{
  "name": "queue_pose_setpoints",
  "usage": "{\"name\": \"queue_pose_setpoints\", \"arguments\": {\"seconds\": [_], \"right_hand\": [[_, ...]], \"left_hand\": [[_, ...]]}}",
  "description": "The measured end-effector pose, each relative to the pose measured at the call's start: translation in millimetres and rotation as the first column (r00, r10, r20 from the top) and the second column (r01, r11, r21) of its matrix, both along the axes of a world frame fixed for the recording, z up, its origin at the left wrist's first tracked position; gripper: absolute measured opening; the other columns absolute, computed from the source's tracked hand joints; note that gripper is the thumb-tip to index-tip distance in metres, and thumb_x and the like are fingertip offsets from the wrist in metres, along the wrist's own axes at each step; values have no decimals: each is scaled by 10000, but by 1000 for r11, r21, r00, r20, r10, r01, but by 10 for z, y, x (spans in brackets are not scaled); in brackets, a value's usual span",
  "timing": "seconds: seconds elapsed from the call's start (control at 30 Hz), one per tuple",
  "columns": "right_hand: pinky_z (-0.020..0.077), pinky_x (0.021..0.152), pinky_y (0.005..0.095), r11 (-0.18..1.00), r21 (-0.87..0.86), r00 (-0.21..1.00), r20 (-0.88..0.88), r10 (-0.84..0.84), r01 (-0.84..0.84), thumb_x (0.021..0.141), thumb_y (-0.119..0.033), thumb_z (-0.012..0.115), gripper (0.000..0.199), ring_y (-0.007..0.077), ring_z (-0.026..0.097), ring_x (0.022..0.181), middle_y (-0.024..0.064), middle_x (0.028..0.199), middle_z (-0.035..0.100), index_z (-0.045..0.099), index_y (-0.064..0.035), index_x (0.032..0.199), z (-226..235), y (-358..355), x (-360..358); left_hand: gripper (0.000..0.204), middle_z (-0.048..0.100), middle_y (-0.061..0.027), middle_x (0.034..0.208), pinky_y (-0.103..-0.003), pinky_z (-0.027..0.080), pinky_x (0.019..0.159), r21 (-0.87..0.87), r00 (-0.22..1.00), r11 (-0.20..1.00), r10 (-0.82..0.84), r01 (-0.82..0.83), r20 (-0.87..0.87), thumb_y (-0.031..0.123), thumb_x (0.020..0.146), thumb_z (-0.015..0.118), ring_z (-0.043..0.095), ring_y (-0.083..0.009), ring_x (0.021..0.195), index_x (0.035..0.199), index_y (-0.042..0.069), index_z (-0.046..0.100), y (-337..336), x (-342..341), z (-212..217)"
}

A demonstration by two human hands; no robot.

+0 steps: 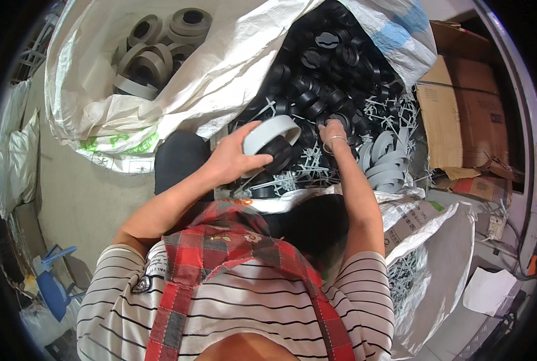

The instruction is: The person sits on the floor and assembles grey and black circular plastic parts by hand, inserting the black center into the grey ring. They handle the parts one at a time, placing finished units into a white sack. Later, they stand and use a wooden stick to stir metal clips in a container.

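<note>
My left hand [239, 155] is closed round a wide light-grey plastic ring [273, 131], tilted with its opening to the right. A black round part [279, 153] shows just under the ring, by my thumb; whether I hold it too is unclear. My right hand [333, 130], with a bracelet at the wrist, reaches into a heap of black round caps [316, 90]. Its fingers are curled among the caps, and what they grip is hidden. Thin grey plastic cross-shaped pieces [310, 162] lie scattered between both hands, over the black parts.
A white woven sack [220, 78] at the far left holds larger grey-beige rings [151, 66]. Stacked grey rings [389, 165] lie right of my right hand. Cardboard boxes [461, 114] stand at the right. An open sack [443, 271] of grey pieces sits near my right elbow.
</note>
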State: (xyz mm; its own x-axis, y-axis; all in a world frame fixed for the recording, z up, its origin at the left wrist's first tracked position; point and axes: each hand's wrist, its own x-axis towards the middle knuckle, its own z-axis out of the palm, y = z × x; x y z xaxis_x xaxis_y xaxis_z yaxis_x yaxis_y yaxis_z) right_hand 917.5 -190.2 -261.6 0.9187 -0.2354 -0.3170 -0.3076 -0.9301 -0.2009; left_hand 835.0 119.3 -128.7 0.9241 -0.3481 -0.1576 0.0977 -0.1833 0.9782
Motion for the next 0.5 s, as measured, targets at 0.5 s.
{"name": "queue_pose_setpoints", "arguments": {"seconds": [0.5], "right_hand": [[410, 964, 399, 699, 553, 885, 369, 283, -454, 685, -215, 756, 481, 363, 460, 1163, 261, 1242, 449, 556, -21, 1077, 2001, 1026, -1027]], "left_hand": [[411, 606, -81, 1062, -348, 554, 744, -575, 871, 775, -66, -263, -487, 278, 914, 602, 632, -168, 888, 1201, 1, 502, -111, -264, 320]]}}
